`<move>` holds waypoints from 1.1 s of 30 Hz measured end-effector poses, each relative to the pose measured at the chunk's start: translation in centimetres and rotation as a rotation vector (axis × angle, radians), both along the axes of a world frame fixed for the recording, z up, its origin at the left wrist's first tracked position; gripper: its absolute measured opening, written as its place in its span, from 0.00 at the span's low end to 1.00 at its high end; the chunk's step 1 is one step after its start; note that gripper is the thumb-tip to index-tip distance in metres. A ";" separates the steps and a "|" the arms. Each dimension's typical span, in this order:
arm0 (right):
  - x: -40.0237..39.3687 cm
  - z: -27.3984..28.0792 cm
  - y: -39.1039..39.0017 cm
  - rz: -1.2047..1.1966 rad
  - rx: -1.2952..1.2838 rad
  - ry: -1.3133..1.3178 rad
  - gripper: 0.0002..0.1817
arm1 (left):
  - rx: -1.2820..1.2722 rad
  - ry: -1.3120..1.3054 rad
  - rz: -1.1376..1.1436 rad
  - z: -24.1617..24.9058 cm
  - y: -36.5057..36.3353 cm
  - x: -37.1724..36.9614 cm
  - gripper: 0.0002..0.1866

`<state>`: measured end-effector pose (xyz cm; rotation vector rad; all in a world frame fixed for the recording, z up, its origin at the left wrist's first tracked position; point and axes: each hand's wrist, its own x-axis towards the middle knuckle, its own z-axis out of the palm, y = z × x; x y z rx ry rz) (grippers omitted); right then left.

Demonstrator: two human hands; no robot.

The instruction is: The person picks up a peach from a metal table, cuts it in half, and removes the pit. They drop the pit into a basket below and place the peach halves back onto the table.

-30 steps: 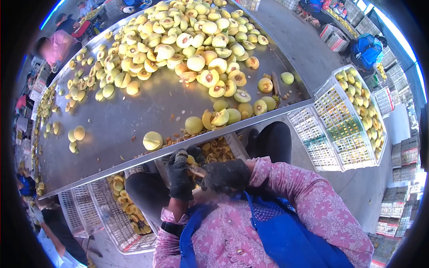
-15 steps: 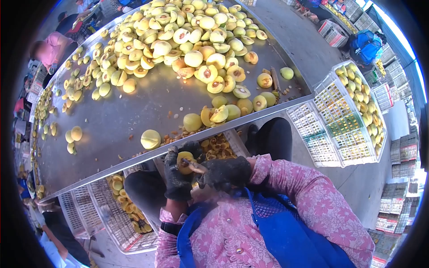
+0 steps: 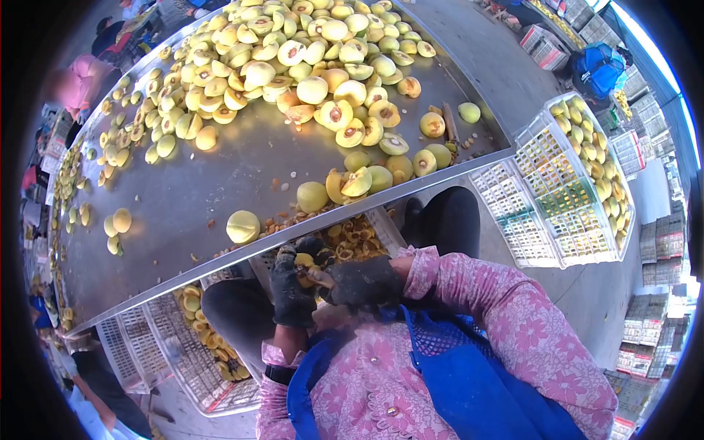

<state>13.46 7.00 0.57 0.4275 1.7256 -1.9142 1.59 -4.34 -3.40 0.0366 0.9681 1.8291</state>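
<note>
My left hand (image 3: 290,292), in a dark, soiled glove, is closed around a yellow peach half (image 3: 303,261) held just below the table's front edge. My right hand (image 3: 361,281), gloved too, is closed and meets the fruit from the right. A short tan piece (image 3: 317,276) sticks out of its fingers against the peach; I cannot tell what it is. Beyond my hands, a whole-looking peach (image 3: 243,227) rests near the edge of the metal table (image 3: 242,172). Below them, a crate (image 3: 386,230) holds yellow-brown scraps.
Halved peaches (image 3: 257,73) are heaped across the far part of the table. White crates of fruit stand on the floor at right (image 3: 565,213) and lower left (image 3: 165,345). Other people work along the left side, including a person in pink (image 3: 79,82).
The peach half has turned in my left hand, and its pitted cut face shows less. My right hand has shifted slightly left. The whole view has moved a little.
</note>
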 end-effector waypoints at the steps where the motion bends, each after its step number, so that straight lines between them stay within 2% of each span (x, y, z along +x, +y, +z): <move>1: 0.1 0.3 0.1 -0.001 -0.001 -0.002 0.17 | 0.009 -0.010 0.007 -0.3 0.0 0.0 0.19; 3: 0.1 1.3 0.4 -0.071 -0.172 -0.185 0.24 | -0.045 -0.015 -0.010 -1.3 -0.2 -0.4 0.19; 5: 0.1 1.0 0.3 -0.073 -0.143 -0.177 0.28 | -0.103 -0.018 -0.032 -2.4 -0.6 -0.7 0.19; 6: 0.1 0.7 0.3 -0.075 -0.110 -0.170 0.31 | -0.116 0.325 -0.077 -2.6 -0.7 -0.6 0.17; 7: 0.1 0.1 0.2 -0.077 -0.111 -0.173 0.31 | -0.118 0.494 -0.105 -2.8 -0.8 -0.4 0.17; 8: 0.2 -0.7 0.0 -0.059 -0.017 -0.067 0.32 | -0.124 0.664 -0.119 -2.9 -0.8 -0.3 0.16; 9: 0.1 -1.0 0.0 -0.041 0.078 0.041 0.33 | -0.136 0.547 -0.094 -2.2 -0.5 0.0 0.15; 10: 0.0 -1.2 0.1 -0.041 0.078 0.042 0.33 | -0.142 0.489 -0.082 -2.0 -0.3 0.0 0.15; 11: 0.0 -1.3 0.1 -0.064 -0.039 -0.051 0.32 | -0.148 0.431 -0.069 -1.8 -0.1 0.0 0.14; 12: 0.0 -1.3 0.1 -0.087 -0.160 -0.144 0.30 | -0.144 0.230 -0.016 -1.9 -0.1 -0.1 0.14; 13: 0.4 -1.3 0.2 -0.086 -0.161 -0.145 0.30 | -0.139 0.031 0.037 -1.9 -0.1 -0.2 0.14; 14: 1.0 -1.1 0.4 -0.088 -0.227 0.104 0.27 | -0.140 0.031 0.038 -2.0 -0.2 -0.1 0.14; 15: 1.3 -1.1 0.5 -0.090 -0.291 0.354 0.24 | -0.137 0.231 0.032 -1.9 -0.3 0.1 0.15; 16: 1.2 -1.2 0.5 -0.091 -0.292 0.355 0.24 | -0.133 0.431 0.025 -1.8 -0.4 0.2 0.15; 17: 1.1 -1.3 0.5 -0.088 -0.326 0.275 0.20 | -0.134 0.432 0.023 -1.7 -0.3 0.3 0.15; 19: 1.0 -0.7 0.7 -0.088 -0.359 0.194 0.17 | -0.108 0.104 0.044 -1.2 0.1 0.6 0.16; 20: 1.1 -0.2 0.7 -0.058 -0.289 0.168 0.15 | -0.107 0.103 0.040 -1.4 0.1 0.5 0.16; 22: 1.1 -0.4 0.6 -0.027 -0.218 0.138 0.14 | -0.144 0.369 -0.093 -2.2 -0.3 0.2 0.17; 23: 0.9 -1.4 0.4 0.068 -0.041 0.119 0.13 | -0.144 0.367 -0.090 -2.8 -0.3 0.1 0.17; 25: 0.7 -2.3 0.3 0.162 0.133 0.102 0.12 | -0.165 0.209 -0.054 -3.4 -0.2 -0.1 0.19; 26: 0.7 -2.6 0.3 0.154 0.152 0.299 0.12 | -0.167 0.208 -0.056 -3.6 -0.3 0.0 0.19; 28: 0.8 -3.1 0.3 0.143 0.169 0.494 0.13 | -0.076 0.032 0.025 -3.4 -0.4 0.2 0.19; 29: 0.9 -3.3 0.2 0.119 0.111 0.510 0.15 | -0.077 0.032 0.024 -3.7 -0.5 0.1 0.19; 30: 0.8 -3.1 0.2 0.094 0.052 0.525 0.18 | -0.230 0.230 -0.028 -3.9 -0.7 -0.2 0.16; 31: 0.6 -2.8 0.1 0.093 0.052 0.524 0.18 | -0.381 0.426 -0.081 -4.1 -0.7 -0.3 0.13; 32: 0.3 -2.5 0.0 0.078 0.067 0.238 0.21 | -0.382 0.423 -0.081 -4.3 -0.8 -0.3 0.13; 33: 0.1 -2.2 -0.1 0.064 0.082 -0.049 0.24 | -0.324 0.254 -0.086 -3.5 -0.5 0.0 0.13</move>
